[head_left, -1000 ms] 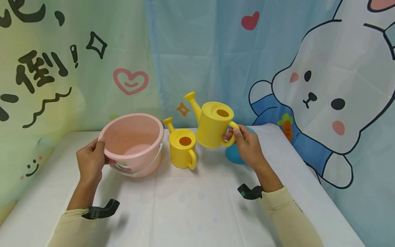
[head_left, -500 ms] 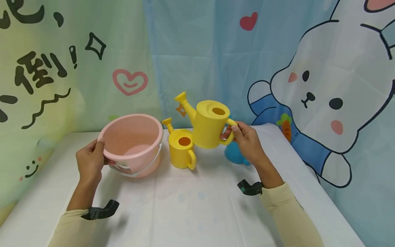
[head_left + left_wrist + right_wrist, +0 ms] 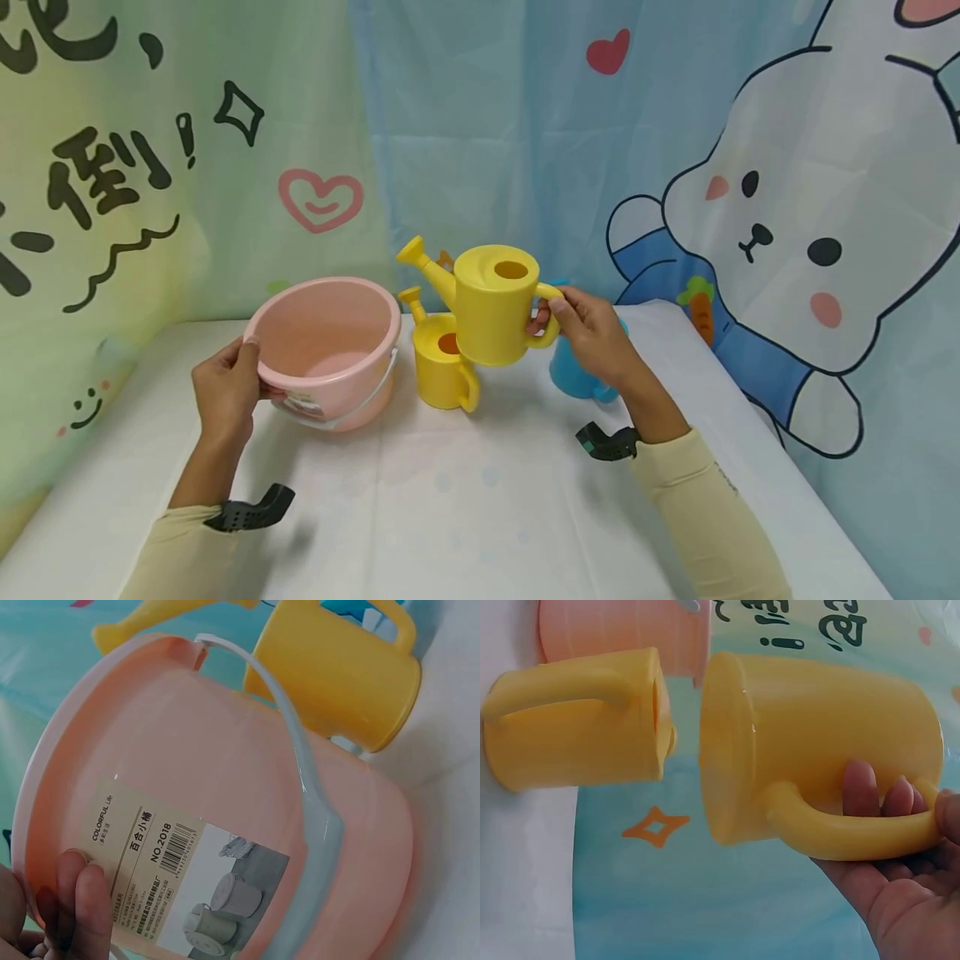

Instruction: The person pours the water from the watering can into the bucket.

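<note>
A pink bucket (image 3: 330, 400) with a pale wire-like handle stands at the left of the table. My left hand (image 3: 227, 387) grips its rim, thumb on top and fingers beneath; the left wrist view shows a printed label (image 3: 172, 877) on the bucket's wall. In the air, tilted slightly with its spout to the left, is a yellow watering can (image 3: 495, 308). My right hand (image 3: 592, 333) holds it by the looped handle (image 3: 855, 836). Below and behind it, a second yellow watering can (image 3: 435, 379) stands on the table beside the bucket, partly hidden by the raised one.
A blue object (image 3: 572, 371), partly covered by my right hand, stands on the white table (image 3: 442, 517). Behind the table hangs a printed curtain (image 3: 465, 125) with a rabbit figure at the right.
The raised yellow watering can and my right hand have moved left, so the can now overlaps the standing one in view. More of the blue object shows. The left hand stays on the bucket.
</note>
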A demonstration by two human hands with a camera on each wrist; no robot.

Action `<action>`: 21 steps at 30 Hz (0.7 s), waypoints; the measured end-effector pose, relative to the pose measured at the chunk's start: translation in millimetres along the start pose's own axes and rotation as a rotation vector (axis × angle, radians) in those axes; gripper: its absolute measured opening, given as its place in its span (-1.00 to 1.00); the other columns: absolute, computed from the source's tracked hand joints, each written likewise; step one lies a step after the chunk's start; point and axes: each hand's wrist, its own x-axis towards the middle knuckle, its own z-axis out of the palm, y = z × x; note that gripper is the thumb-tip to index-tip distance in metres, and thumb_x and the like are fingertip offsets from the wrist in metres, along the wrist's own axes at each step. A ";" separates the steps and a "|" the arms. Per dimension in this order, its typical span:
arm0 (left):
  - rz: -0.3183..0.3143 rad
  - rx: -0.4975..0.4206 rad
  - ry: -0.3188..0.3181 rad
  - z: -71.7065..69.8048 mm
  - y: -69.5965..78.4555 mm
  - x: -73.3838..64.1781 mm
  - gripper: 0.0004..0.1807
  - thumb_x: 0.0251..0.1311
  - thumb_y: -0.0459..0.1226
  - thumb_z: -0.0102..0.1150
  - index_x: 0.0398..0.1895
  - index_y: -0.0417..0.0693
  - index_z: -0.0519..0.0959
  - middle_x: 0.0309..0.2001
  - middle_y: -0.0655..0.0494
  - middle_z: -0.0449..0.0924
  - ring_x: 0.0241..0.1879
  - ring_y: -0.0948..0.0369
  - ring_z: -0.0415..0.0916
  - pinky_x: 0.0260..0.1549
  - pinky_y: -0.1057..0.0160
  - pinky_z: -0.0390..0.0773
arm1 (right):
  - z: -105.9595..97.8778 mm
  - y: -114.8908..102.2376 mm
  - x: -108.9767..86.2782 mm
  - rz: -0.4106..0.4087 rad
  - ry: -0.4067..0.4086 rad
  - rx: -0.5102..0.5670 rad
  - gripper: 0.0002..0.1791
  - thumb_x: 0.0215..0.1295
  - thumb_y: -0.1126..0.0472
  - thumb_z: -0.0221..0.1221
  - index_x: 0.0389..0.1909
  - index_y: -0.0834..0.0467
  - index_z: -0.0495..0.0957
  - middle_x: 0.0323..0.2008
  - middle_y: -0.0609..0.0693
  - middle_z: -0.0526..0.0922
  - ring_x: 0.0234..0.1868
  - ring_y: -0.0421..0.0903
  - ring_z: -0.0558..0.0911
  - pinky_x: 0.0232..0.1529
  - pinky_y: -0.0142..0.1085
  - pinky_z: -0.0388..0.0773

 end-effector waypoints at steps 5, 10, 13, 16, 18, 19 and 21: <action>0.001 0.025 -0.007 0.6 0.1 0.2 -0.50 0.42 -0.12 -0.01 0.31 -0.21 0.44 -0.43 0.09 0.64 -0.73 0.25 0.57 -0.70 0.35 0.63 | 1.3 -4.0 5.1 -0.014 -0.064 0.010 -0.68 0.57 0.24 -0.15 -0.16 0.45 0.42 -0.29 0.24 0.53 -0.18 0.03 0.60 -0.08 -0.30 0.64; -0.007 0.019 -0.008 -0.9 0.5 -0.5 -0.49 0.42 -0.12 -0.01 0.33 -0.20 0.41 -0.39 0.10 0.64 -0.72 0.24 0.57 -0.69 0.35 0.64 | 5.0 -8.1 10.1 -0.024 -0.110 -0.004 -0.69 0.57 0.24 -0.16 -0.15 0.43 0.42 -0.30 0.21 0.53 -0.19 0.03 0.60 -0.10 -0.26 0.64; -0.006 0.010 -0.008 -1.0 0.6 -0.4 -0.49 0.42 -0.13 -0.01 0.32 -0.21 0.41 -0.41 0.10 0.64 -0.72 0.24 0.57 -0.70 0.35 0.63 | 7.1 -9.5 12.5 -0.024 -0.124 -0.020 -0.70 0.57 0.25 -0.16 -0.15 0.43 0.43 -0.31 0.19 0.53 -0.21 0.03 0.59 -0.09 -0.25 0.64; -0.005 0.013 -0.007 -0.9 1.1 0.0 -0.49 0.42 -0.12 -0.01 0.32 -0.21 0.42 -0.42 0.10 0.64 -0.72 0.25 0.57 -0.70 0.35 0.63 | 9.6 -10.9 14.9 -0.033 -0.144 -0.037 -0.71 0.57 0.26 -0.14 -0.17 0.41 0.44 -0.32 0.18 0.53 -0.23 0.04 0.59 -0.09 -0.23 0.65; -0.005 0.015 -0.007 -0.5 1.1 0.3 -0.49 0.42 -0.12 -0.01 0.32 -0.21 0.42 -0.43 0.11 0.63 -0.72 0.25 0.57 -0.69 0.35 0.63 | 11.4 -11.5 16.8 -0.040 -0.159 -0.049 -0.71 0.56 0.26 -0.14 -0.19 0.40 0.45 -0.32 0.17 0.53 -0.24 0.03 0.60 -0.09 -0.17 0.65; -0.006 0.010 -0.009 -0.4 1.2 0.1 -0.49 0.42 -0.12 0.00 0.32 -0.21 0.42 -0.43 0.11 0.63 -0.72 0.25 0.57 -0.70 0.35 0.63 | 12.3 -11.5 17.8 -0.040 -0.165 -0.057 -0.71 0.56 0.26 -0.14 -0.21 0.41 0.44 -0.33 0.17 0.54 -0.25 0.03 0.60 -0.09 -0.17 0.65; -0.004 0.007 -0.007 0.1 0.9 -0.3 -0.49 0.42 -0.13 -0.01 0.32 -0.22 0.42 -0.46 0.14 0.63 -0.73 0.25 0.56 -0.71 0.35 0.63 | 14.2 -12.2 19.8 -0.035 -0.178 -0.067 -0.71 0.56 0.26 -0.14 -0.21 0.40 0.44 -0.33 0.16 0.54 -0.25 0.04 0.60 -0.09 -0.17 0.66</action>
